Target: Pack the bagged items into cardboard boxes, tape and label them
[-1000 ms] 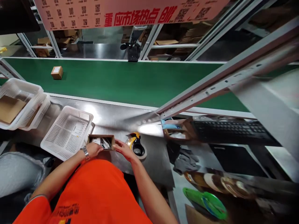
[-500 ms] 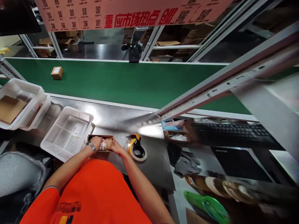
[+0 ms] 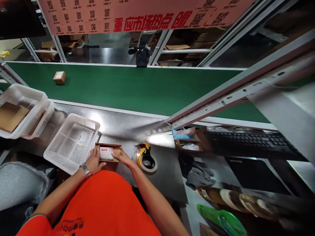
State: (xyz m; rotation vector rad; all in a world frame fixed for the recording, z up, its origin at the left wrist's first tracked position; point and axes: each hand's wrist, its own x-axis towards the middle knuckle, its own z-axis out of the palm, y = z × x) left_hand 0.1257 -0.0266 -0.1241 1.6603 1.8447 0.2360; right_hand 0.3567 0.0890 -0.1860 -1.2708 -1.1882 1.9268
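An open cardboard box (image 3: 102, 144) lies on the metal table near its front edge. Inside it is a white and pink packet (image 3: 106, 152). My left hand (image 3: 94, 162) rests against the box's left end and near side, fingers apart. At the box's right end, my right hand (image 3: 123, 156) grips the cardboard, with its fingertips reaching in by the packet. A tape dispenser (image 3: 145, 159), yellow and black, stands just right of my right hand. To the left is a white plastic basket (image 3: 59, 144) with a labelled slip in it.
Behind the table runs a green conveyor (image 3: 118, 85) carrying a small carton (image 3: 59, 78). Stacked baskets (image 3: 36, 123) stand at the far left. A slanting metal post (image 3: 221, 98) crosses the right side, above a keyboard (image 3: 248, 141).
My left hand has drawn back out of the box towards me and opened out, so the packet shows more. My right hand stays at the right end. The view has shifted slightly.
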